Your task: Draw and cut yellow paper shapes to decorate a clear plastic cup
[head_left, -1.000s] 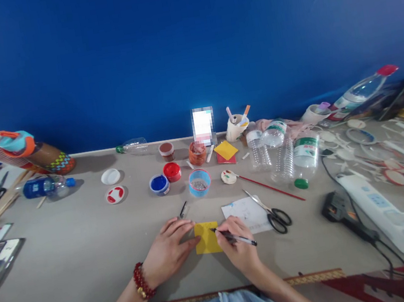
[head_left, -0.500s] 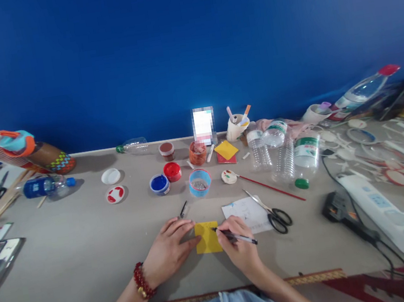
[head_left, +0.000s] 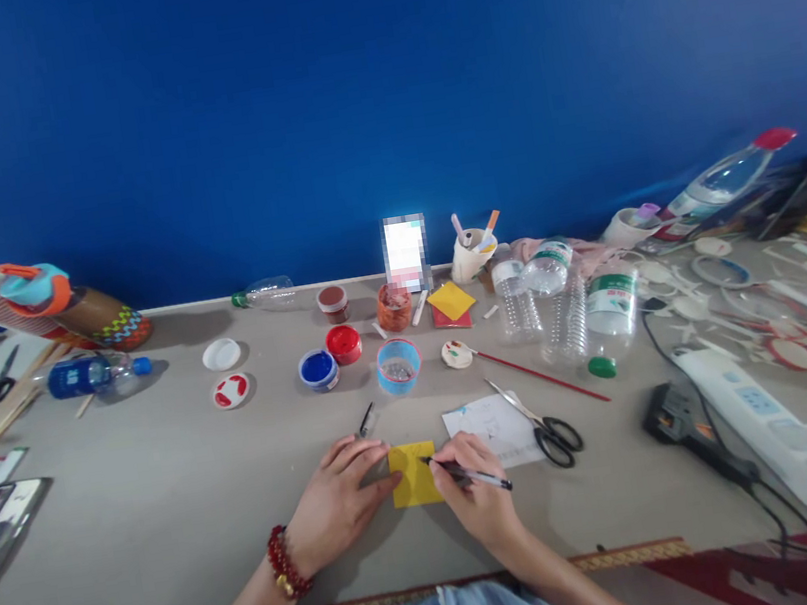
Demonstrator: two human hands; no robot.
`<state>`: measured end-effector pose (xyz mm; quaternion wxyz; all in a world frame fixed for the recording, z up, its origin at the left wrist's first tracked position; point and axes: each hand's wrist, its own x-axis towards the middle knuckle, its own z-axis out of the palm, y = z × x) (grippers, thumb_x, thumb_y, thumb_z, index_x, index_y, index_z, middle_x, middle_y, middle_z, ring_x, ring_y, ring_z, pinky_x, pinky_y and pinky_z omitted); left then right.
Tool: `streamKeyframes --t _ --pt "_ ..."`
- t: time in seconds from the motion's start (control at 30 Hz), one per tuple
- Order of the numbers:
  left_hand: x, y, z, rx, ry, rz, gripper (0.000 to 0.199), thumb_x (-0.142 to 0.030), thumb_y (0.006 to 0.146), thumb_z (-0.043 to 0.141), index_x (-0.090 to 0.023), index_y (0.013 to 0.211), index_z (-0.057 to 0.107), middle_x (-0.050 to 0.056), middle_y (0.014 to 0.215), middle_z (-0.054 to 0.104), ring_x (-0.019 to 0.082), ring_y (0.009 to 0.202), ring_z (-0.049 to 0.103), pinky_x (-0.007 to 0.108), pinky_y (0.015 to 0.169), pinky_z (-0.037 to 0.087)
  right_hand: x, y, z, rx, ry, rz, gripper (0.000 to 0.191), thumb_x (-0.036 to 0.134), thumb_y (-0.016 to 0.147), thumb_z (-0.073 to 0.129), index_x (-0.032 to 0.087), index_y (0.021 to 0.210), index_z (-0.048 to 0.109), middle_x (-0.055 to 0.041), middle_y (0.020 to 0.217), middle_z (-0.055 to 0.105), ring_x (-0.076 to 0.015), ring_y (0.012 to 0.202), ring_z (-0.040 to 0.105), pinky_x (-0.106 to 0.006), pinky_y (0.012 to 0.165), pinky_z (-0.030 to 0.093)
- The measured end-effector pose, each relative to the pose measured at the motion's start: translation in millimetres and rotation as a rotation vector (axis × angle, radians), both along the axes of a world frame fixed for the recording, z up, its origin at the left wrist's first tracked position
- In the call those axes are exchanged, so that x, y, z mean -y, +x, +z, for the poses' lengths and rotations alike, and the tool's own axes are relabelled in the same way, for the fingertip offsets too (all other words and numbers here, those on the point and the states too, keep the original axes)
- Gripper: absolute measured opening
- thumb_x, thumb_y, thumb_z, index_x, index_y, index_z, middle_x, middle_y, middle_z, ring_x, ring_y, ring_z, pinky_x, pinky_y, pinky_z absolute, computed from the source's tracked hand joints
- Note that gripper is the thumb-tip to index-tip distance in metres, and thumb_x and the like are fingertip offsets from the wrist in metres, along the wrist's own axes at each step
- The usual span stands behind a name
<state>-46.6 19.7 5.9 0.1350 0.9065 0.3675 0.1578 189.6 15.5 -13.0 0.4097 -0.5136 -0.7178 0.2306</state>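
A square yellow sticky note (head_left: 416, 488) lies flat on the grey table. My left hand (head_left: 339, 507) rests palm down with fingers spread, its fingertips on the note's left edge. Between the fingers of my right hand (head_left: 482, 498) is a black pen (head_left: 486, 477), its tip on the upper part of the note. Small faint marks show near the note's top. A pen cap (head_left: 367, 419) lies beyond my left fingers. Partly behind my right hand is a white sheet (head_left: 494, 425), with black-handled scissors (head_left: 559, 441) over its right side.
Farther back stand a blue paint jar (head_left: 319, 370), a red one (head_left: 344, 344) and a blue-rimmed cup (head_left: 399, 368). A brush (head_left: 536, 374) lies to their right. Plastic bottles (head_left: 611, 312) and a power strip (head_left: 755, 422) occupy the right side, a water bottle (head_left: 92, 374) the left.
The pen tip and my right hand have shifted very slightly left on the note. At the far right edge, something reddish and blurred has come into view. My left hand is unchanged.
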Motion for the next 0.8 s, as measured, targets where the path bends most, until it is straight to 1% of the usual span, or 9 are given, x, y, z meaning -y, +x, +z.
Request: streamKeyframes --t 0.3,0.57,0.7,0.8 --pt "-0.2 -0.1 -0.4 0.003 0.024 -0.002 0.037 -0.013 0.091 0.052 -0.031 0.122 0.061 0.006 0.128 0.057 0.021 0.123 0.048 0.045 0.107 0.038 -0.7 -0.6 4.5 -0.001 0.03 0.014 0.014 0.016 0.084 0.053 0.02 0.071 0.056 -0.0002 0.064 0.056 -0.0184 0.068 0.051 -0.03 0.064 0.039" --pt "-1.8 0.5 -1.7 0.005 0.037 0.0 0.034 -0.014 0.091 0.052 -0.031 0.119 0.062 0.006 0.127 0.058 0.021 0.122 0.05 0.045 0.107 0.039 1.7 1.0 -0.3 0.008 0.034 0.005 0.014 0.019 0.088 0.052 0.02 0.075 0.056 -0.0009 0.067 0.056 -0.019 0.069 0.052 -0.031 0.065 0.04" --pt "-2.5 -1.3 -1.3 0.012 0.051 -0.004 0.033 -0.014 0.091 0.05 -0.029 0.118 0.062 0.007 0.128 0.057 0.022 0.119 0.051 0.046 0.104 0.042 3.9 4.3 1.4 -0.043 0.051 0.0 0.011 0.018 0.09 0.051 0.021 0.082 0.058 -0.0022 0.072 0.059 -0.0196 0.072 0.054 -0.034 0.069 0.043" --pt "-1.8 -1.4 -2.3 0.025 0.072 0.014 0.029 -0.018 0.091 0.051 -0.025 0.116 0.062 0.009 0.127 0.057 0.024 0.12 0.05 0.046 0.104 0.042 3.5 9.3 7.0 -0.061 0.051 0.013 0.01 0.016 0.092 0.052 0.021 0.095 0.061 -0.0035 0.077 0.064 -0.0203 0.075 0.057 -0.035 0.072 0.045"
